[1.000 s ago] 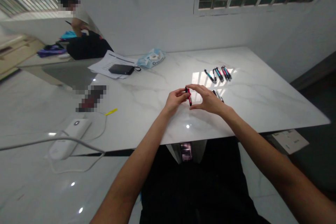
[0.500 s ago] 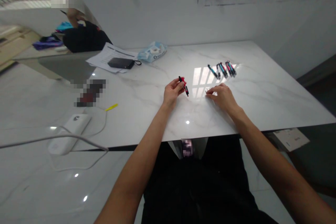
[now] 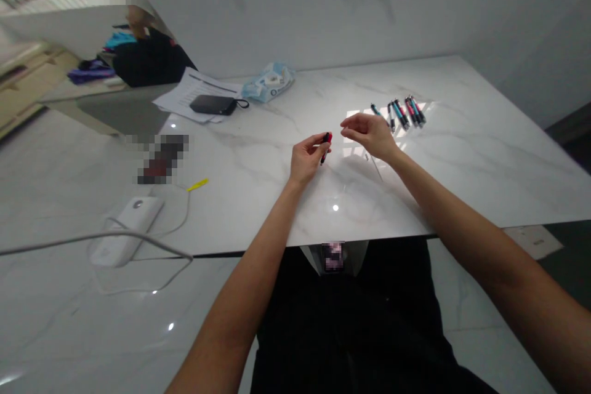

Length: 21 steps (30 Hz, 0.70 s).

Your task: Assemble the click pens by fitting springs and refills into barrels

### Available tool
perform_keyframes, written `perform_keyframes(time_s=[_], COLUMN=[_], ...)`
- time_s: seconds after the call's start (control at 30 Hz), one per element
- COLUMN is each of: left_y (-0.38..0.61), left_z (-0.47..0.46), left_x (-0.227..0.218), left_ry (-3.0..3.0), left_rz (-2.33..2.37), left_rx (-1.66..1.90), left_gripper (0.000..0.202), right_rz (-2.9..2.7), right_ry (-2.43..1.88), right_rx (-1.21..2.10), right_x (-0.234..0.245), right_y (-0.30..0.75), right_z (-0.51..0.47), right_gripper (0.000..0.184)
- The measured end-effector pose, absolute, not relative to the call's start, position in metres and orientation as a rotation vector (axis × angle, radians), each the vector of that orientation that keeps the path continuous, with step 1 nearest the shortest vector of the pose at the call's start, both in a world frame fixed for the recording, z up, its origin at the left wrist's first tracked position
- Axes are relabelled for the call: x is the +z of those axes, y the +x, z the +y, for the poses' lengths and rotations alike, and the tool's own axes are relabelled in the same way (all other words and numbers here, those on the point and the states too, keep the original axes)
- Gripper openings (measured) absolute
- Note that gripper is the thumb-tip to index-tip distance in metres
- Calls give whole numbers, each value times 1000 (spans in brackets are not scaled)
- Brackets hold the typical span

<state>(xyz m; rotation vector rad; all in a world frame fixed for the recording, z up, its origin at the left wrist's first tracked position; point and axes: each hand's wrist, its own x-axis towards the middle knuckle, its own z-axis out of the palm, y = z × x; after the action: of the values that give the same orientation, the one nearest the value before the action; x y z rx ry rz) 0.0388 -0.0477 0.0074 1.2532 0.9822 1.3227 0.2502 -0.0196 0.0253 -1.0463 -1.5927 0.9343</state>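
Observation:
Between the fingers and thumb of my left hand (image 3: 305, 160) is a red and black pen (image 3: 325, 149), tilted above the white marbled table. My right hand (image 3: 369, 134) hovers to its right, thumb and fingertips a little apart, and nothing shows between them. On the table just under my right hand lies a thin pale rod like a pen refill (image 3: 377, 168), with a tiny dark piece beside it, too small to name. Beyond my right hand, several blue, red and black pens (image 3: 401, 114) lie in a loose row; my hand partly hides the leftmost one.
A dark pouch (image 3: 213, 104) rests on printed papers (image 3: 173, 100), near a blue-white plastic packet (image 3: 268, 82). At left are a white power strip (image 3: 127, 231) with cables and a yellow strip (image 3: 198, 184). Another person (image 3: 143, 49) sits at the back left.
My right hand has risen from the table and moved left toward the pen. The thin rod now lies visible beneath it. My left hand has turned the pen slightly.

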Motion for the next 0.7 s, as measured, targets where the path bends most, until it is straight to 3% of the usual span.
perform_keyframes(time_s=[0.37, 0.7], left_y=[42, 42], left_z=[-45, -47], left_x=[3, 3], left_ry=[1364, 1509], left_rz=[1061, 1065], left_rx=[1342, 1289], left_gripper=[22, 22], right_rz=[-1709, -1649], right_ry=[-1154, -1104], right_rx=[664, 839], right_x=[23, 19], right_y=[256, 246], right_z=[-35, -39], right_gripper=[27, 32])
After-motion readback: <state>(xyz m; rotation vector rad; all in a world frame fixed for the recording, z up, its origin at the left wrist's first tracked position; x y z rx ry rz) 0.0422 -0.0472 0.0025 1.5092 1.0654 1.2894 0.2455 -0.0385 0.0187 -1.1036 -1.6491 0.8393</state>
